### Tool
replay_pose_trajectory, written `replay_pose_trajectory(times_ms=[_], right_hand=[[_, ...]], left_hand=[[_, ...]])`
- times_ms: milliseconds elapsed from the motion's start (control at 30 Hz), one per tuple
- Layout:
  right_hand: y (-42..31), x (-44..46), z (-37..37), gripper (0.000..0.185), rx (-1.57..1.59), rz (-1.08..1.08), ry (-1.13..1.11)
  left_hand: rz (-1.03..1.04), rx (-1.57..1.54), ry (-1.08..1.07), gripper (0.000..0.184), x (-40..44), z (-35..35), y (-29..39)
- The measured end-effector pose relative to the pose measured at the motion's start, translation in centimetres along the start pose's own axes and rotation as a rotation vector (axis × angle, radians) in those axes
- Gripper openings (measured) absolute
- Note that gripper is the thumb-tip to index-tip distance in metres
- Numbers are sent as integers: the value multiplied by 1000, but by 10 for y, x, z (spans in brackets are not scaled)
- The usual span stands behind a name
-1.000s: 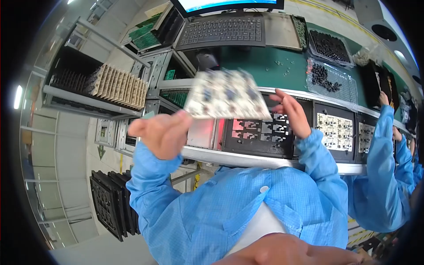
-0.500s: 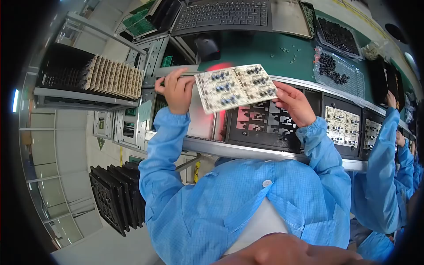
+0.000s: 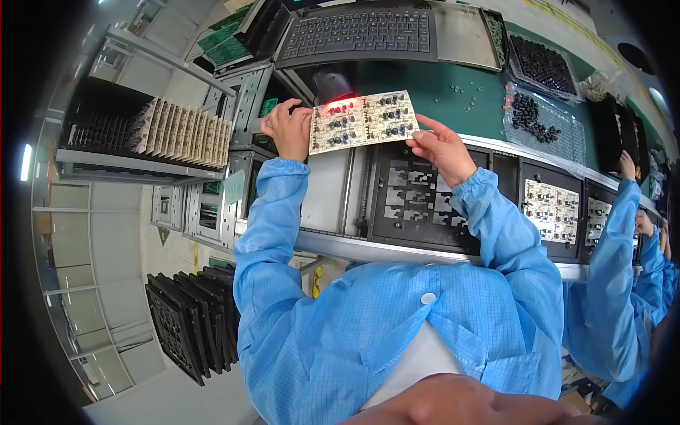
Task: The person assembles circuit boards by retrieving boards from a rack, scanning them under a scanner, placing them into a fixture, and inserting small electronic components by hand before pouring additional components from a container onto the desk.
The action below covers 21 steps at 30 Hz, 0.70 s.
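Observation:
A pale circuit board (image 3: 365, 126) with rows of small dark and blue parts is held up above the bench, roughly level. My left hand (image 3: 287, 132) is closed on its left edge. At the right edge, my right hand (image 3: 445, 150) pinches the board between thumb and fingers. A dark scanner-like device (image 3: 331, 81) stands just behind the board, and red light falls on the board's upper left part. Below my right hand lies a black fixture tray (image 3: 418, 230) with cut-outs, sitting on the rail.
A rack of upright boards (image 3: 180, 134) stands at left, above stacked black trays (image 3: 188, 322). Behind are a keyboard (image 3: 358, 34) and plastic trays of black parts (image 3: 531, 117). Another tray holds a board (image 3: 550, 209). A co-worker's sleeve (image 3: 616, 248) is at right.
Both hands have brought the board back and slightly left, toward the dark device, and levelled it. The red light now falls on the board instead of the rail and fixture.

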State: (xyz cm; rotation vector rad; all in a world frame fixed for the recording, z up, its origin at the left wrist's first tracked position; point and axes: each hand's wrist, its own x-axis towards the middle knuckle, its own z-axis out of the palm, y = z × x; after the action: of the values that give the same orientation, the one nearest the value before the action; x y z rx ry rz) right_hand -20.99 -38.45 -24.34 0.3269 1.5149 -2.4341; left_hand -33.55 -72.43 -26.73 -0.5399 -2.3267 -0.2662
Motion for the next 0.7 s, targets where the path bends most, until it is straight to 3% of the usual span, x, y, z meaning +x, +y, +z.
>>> replay_pose_trajectory(times_ms=[700], right_hand=[[21,-8,-5,54,50,-84,62]], left_hand=[[37,-15,-23,17,-1,5,13]])
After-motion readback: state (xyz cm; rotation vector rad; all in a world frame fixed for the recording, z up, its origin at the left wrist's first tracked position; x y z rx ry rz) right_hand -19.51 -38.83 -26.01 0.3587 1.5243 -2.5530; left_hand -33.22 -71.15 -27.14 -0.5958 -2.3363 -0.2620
